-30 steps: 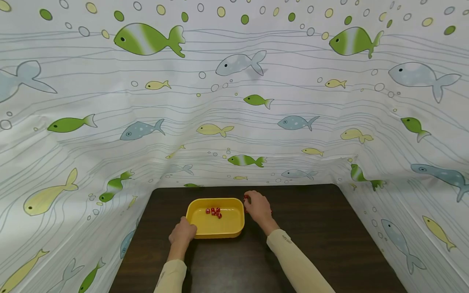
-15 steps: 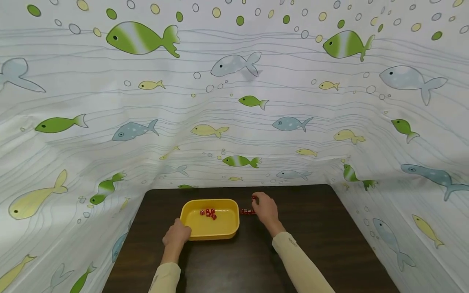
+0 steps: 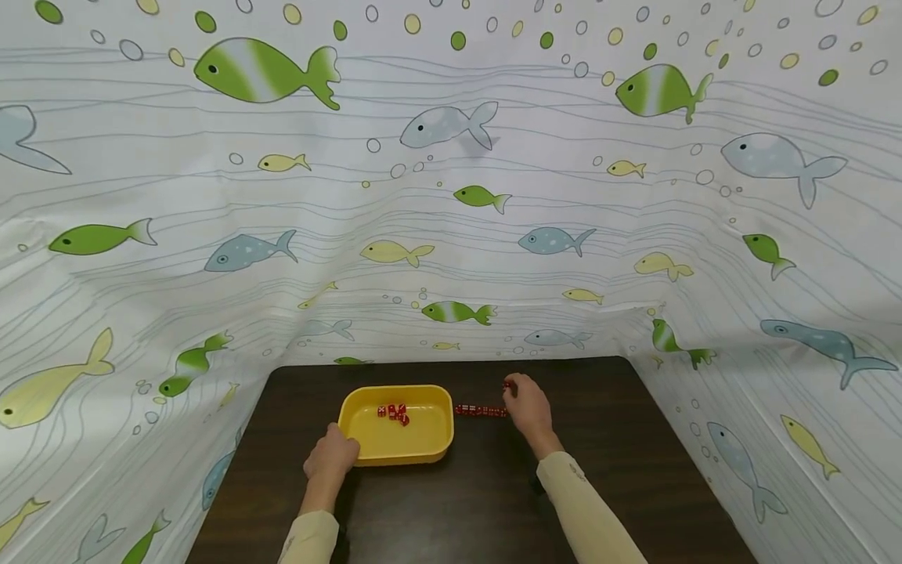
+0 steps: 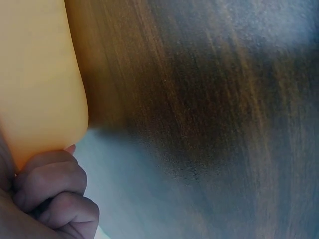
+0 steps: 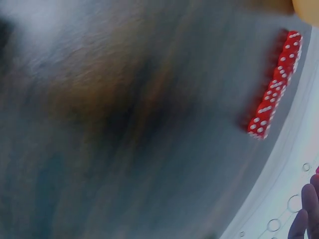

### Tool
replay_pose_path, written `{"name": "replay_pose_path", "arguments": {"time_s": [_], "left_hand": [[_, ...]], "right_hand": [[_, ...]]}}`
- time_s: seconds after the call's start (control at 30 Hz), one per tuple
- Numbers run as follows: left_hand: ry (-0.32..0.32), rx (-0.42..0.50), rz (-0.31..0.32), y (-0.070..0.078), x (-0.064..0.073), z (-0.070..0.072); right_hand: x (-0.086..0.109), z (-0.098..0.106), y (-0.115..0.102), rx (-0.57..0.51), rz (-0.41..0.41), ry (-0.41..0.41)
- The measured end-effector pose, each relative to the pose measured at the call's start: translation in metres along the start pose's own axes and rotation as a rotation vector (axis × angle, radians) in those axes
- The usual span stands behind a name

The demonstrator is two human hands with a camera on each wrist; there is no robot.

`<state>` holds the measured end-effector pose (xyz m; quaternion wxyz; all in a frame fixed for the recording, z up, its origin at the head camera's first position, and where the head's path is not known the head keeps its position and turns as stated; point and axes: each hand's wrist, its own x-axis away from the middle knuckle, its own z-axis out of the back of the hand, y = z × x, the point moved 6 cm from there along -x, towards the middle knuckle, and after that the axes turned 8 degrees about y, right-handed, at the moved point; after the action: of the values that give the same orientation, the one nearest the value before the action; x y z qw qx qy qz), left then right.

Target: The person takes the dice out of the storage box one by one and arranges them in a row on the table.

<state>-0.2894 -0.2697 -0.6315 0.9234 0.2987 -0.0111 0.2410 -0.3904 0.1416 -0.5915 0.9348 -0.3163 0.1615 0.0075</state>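
My left hand (image 3: pixel 330 454) grips the near left corner of a yellow plastic tray (image 3: pixel 423 446); in the left wrist view its curled fingers (image 4: pixel 52 179) press against the tray's wall (image 4: pixel 40 79). Several red dice (image 3: pixel 392 413) with white pips lie inside, toward the back left. Right of the tray, a straight row of red dice (image 3: pixel 479 410) stands on the table, also large in the right wrist view. Around the row's right end my right hand (image 3: pixel 532 411) is raised, pinching one red die (image 3: pixel 507 385) between thumb and fingers. Only fingertips of that hand show in its wrist view.
The dark wood-grain table (image 3: pixel 437 517) carries the tray and the row near its back edge. A white curtain printed with fish (image 3: pixel 451 235) hangs behind and at both sides.
My right hand has moved right, away from the tray, still pinching a die, and the row of dice it covered has come into sight. My left hand stays on the tray.
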Motion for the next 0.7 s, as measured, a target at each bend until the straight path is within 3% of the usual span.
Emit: {"name": "replay_pose_path", "arguments": {"time_s": [0.3, 0.7], "left_hand": [[-0.013, -0.011, 0.007, -0.003, -0.002, -0.004], [-0.002, -0.01, 0.03, -0.002, -0.006, -0.003]], "right_hand": [[0.007, -0.003, 0.03, -0.009, -0.092, -0.015], [0.011, -0.017, 0.045, 0.011, -0.119, -0.095]]}}
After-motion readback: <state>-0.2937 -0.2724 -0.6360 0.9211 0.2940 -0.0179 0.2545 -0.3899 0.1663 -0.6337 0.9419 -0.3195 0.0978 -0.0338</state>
